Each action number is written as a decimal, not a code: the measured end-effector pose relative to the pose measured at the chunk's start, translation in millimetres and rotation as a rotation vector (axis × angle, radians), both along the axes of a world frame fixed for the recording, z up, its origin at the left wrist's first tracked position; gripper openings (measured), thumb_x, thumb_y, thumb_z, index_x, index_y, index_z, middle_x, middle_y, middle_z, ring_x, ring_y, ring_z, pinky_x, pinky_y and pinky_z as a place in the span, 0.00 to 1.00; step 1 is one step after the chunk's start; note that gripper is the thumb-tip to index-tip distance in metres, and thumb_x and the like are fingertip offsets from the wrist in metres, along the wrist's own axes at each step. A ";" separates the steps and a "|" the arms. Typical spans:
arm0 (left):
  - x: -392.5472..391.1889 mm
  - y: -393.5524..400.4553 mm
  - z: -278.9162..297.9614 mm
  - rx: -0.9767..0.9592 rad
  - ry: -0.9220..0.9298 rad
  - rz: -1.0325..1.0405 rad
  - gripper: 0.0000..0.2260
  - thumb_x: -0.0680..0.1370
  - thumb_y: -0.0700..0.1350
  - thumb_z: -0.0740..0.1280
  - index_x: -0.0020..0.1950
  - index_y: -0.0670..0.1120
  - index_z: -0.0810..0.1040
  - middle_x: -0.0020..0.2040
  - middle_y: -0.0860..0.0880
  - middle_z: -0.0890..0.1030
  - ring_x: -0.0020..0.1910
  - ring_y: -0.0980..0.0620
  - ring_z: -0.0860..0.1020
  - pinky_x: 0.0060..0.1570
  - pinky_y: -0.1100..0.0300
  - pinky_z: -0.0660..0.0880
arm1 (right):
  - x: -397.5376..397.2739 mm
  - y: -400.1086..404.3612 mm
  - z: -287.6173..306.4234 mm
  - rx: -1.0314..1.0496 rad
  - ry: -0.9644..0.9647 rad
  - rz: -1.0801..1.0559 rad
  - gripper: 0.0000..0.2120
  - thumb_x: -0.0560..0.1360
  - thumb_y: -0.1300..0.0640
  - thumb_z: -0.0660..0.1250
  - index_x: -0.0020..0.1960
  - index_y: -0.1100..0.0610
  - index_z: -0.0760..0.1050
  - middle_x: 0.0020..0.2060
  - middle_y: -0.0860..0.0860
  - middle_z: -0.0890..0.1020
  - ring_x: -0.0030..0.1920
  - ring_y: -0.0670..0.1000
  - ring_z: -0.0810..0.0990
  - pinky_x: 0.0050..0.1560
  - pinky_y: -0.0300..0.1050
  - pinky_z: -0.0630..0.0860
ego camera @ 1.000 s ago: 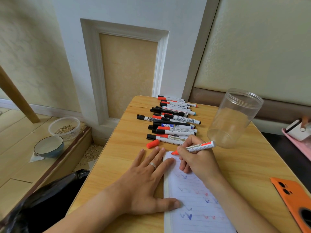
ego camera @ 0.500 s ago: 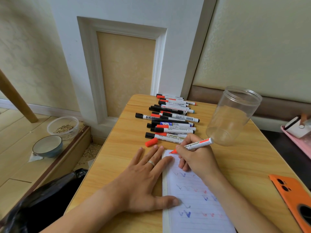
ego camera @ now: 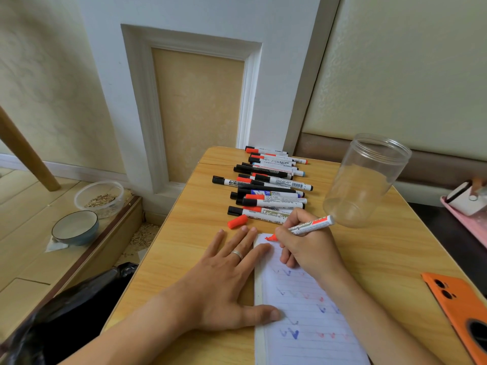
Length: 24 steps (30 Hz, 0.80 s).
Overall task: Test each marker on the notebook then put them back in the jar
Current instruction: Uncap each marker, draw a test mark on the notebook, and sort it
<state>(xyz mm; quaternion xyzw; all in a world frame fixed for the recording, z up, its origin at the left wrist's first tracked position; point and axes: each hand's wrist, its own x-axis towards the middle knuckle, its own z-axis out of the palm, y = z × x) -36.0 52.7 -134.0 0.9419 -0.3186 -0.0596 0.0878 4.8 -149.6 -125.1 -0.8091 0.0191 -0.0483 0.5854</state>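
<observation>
I read task as early; right hand (ego camera: 308,248) pinching red marker (ego camera: 309,225) on notebook (ego camera: 305,312); left hand (ego camera: 224,280) spread flat beside; marker row (ego camera: 266,185) beyond fingers; jar (ego camera: 366,180) empty.

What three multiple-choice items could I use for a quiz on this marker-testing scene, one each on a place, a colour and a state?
1. Where does the loose red cap lie?
A. In the jar
B. On the table, just beyond the left hand's fingertips
C. On the notebook

2. What colour is the phone case at the table's right edge?
A. Orange
B. Green
C. White

3. What state is the jar in?
A. Lidded and full
B. Lying on its side
C. Upright, open, no markers inside

Answers: 1 B, the cap sits past the left hand; 2 A, the case is plainly orange; 3 C, its mouth is uncovered and nothing shows through its clear wall.
</observation>
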 end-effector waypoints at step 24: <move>0.5 -0.1 -0.3 0.008 0.008 0.000 0.48 0.73 0.79 0.52 0.82 0.56 0.36 0.81 0.53 0.31 0.76 0.58 0.25 0.78 0.48 0.30 | 1.2 -0.6 -2.6 -0.003 -0.018 -0.012 0.08 0.77 0.62 0.71 0.43 0.60 0.73 0.26 0.61 0.80 0.24 0.57 0.77 0.24 0.41 0.71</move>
